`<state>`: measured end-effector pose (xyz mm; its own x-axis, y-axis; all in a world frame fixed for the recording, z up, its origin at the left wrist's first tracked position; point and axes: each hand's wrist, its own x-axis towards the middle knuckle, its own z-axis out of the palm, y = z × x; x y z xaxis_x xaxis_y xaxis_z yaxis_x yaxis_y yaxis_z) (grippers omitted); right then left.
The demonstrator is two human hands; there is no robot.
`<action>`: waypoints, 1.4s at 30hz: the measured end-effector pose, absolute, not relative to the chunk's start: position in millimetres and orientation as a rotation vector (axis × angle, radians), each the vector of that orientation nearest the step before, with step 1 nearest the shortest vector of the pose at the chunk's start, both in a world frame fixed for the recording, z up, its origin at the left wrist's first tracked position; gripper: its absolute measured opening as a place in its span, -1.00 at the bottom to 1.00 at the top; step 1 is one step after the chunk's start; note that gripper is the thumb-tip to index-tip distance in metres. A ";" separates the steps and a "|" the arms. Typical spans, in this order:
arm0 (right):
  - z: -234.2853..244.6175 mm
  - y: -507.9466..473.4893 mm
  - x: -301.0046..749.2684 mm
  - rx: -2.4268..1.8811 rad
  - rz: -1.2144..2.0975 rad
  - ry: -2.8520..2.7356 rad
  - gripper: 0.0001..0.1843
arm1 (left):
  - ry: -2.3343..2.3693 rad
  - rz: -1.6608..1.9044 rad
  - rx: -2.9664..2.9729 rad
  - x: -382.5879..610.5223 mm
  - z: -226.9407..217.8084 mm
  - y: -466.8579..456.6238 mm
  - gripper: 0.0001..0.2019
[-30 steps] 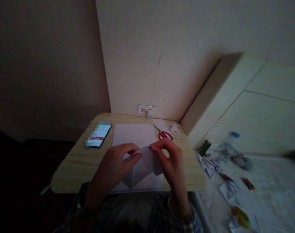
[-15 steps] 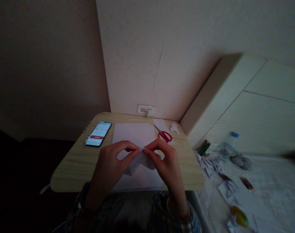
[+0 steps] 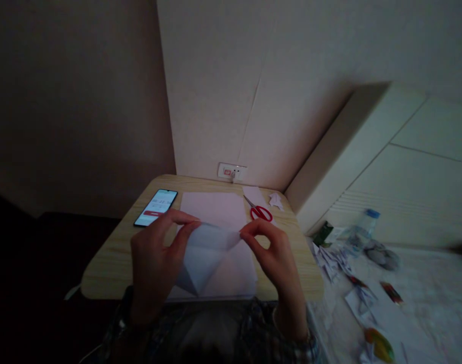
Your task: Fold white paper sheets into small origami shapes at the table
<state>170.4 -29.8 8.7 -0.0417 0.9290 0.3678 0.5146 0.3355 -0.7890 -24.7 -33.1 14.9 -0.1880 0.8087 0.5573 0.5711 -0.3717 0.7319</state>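
Observation:
A folded white paper piece is held up over a small wooden table. My left hand pinches its upper left corner. My right hand pinches its upper right corner. The piece hangs as a creased triangle pointing down between the two hands. Under it a flat white paper sheet lies on the table. Both hands are closed in a pinch.
A lit phone lies at the table's left rear. Red-handled scissors and a small folded paper shape lie at the right rear. To the right, a white surface carries folded paper bits and a plastic bottle.
My hands moved apart and spread the folded paper open. It was bunched between the fingertips before and now hangs wide as a triangle.

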 end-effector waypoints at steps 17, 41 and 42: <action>9.5 -30.0 154.6 -1.151 0.634 -1.494 -0.91 | 1.415 1.670 1.545 -21.2 9.1 -19.9 -0.94; 12.6 -35.1 148.7 -1.243 0.125 -1.839 -0.87 | 1.340 1.512 2.431 2.5 10.6 -21.0 -0.88; 13.5 -35.7 147.9 -1.247 0.110 -1.844 -0.87 | 1.344 1.539 2.433 3.1 11.2 -21.6 -0.88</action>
